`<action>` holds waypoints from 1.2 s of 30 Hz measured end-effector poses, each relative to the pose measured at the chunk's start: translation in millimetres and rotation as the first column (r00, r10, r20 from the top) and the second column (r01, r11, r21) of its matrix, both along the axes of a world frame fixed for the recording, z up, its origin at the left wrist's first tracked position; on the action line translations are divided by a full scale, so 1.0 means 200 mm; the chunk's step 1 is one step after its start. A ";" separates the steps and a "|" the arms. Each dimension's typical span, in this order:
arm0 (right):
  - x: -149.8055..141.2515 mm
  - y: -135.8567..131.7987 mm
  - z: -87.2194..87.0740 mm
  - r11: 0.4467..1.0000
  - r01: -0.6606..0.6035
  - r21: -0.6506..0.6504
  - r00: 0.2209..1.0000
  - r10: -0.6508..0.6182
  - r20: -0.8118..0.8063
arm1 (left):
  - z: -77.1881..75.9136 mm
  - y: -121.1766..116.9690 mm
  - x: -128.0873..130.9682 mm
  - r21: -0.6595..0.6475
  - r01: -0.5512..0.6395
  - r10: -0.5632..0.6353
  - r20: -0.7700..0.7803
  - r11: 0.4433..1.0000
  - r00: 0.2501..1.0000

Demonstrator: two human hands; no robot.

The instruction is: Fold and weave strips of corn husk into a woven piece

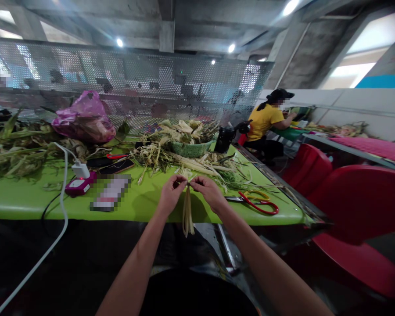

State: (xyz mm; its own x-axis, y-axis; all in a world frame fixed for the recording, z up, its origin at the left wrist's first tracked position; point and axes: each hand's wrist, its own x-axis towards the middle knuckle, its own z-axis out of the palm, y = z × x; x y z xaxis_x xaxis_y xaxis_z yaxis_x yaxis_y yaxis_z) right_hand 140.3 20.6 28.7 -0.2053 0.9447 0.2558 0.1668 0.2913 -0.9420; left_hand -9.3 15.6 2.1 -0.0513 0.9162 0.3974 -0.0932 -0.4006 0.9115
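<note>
Between my two hands, at the front edge of the green table, is a bundle of pale dried husk strips [187, 215]. Its lower ends hang down past the table edge. My left hand [173, 193] pinches the top of the bundle from the left, thumb and fingertips together. From the other side my right hand [208, 192] pinches at the same gathered spot, where a thin strand pokes out. Fine detail at the fingertips is too small to make out. Red-handled scissors [258, 204] lie on the table just right of my right hand.
A green basket [192, 149] heaped with dried husks stands behind my hands, loose husks [210, 166] around it. At left are a purple power socket [80, 183] with white cable, a phone [111, 193] and a pink plastic bag [85, 118]. Red chairs [365, 202] and a seated person [266, 118] are at right.
</note>
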 end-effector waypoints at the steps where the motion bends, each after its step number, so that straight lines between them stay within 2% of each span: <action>1: 0.00 0.00 0.00 1.000 0.007 0.003 1.000 -0.007 0.002 | 0.00 0.00 0.00 -0.018 0.004 -0.004 0.027 1.000 1.000; 8: 0.02 0.00 -0.02 1.000 0.001 -0.013 1.000 -0.001 0.028 | 0.00 -0.01 -0.02 -0.121 0.096 -0.067 0.223 0.988 0.972; 14: 0.01 0.01 -0.01 0.997 0.000 0.083 0.996 -0.008 0.090 | 0.03 -0.04 -0.04 -0.130 0.201 -0.145 0.352 0.971 0.925; 18: 0.01 0.02 0.00 0.990 -0.040 0.138 0.992 0.023 0.125 | 0.04 -0.05 -0.04 -0.116 0.231 -0.168 0.397 0.966 0.902; 24: -0.01 0.02 -0.03 0.986 -0.022 0.162 0.989 -0.002 0.145 | 0.02 -0.02 -0.03 -0.127 0.174 -0.112 0.390 0.977 0.914; 29: 0.01 0.03 -0.07 0.992 0.003 0.128 0.988 -0.023 0.155 | 0.02 -0.01 -0.04 -0.143 0.120 -0.065 0.342 0.982 0.937; 36: 0.03 0.02 -0.04 0.997 -0.017 0.075 0.974 -0.001 0.227 | 0.00 -0.01 -0.01 -0.139 0.084 -0.056 0.196 0.987 0.979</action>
